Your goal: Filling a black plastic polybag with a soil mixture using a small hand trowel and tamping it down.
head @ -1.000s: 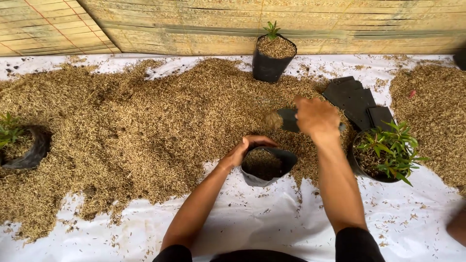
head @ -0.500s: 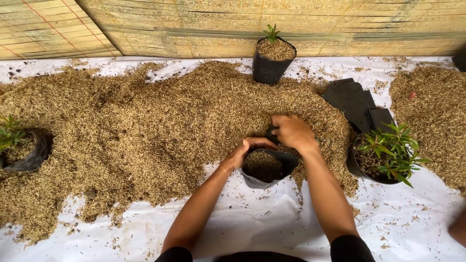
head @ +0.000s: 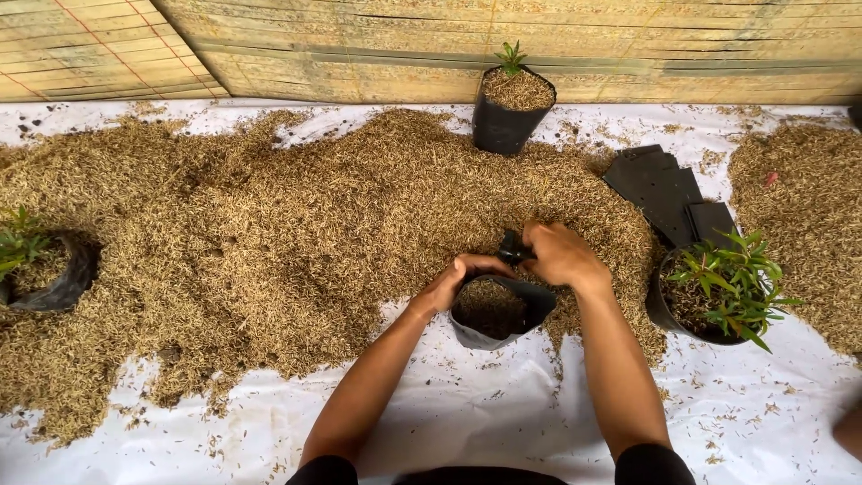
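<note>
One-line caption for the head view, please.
Both hands, left hand and right hand, hold a black bag beside husks.

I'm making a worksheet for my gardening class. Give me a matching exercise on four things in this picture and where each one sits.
Things:
1. Bag between the hands
2. Small seedling bag
3. Stack of flat black bags
4. Leafy potted plant

Places:
A. Far side, near the bamboo wall
B. Right of the right hand, near side
C. Centre, at the husk pile's near edge
D. Right, beyond the leafy plant

Pairs: 1-C, 2-A, 3-D, 4-B
</note>
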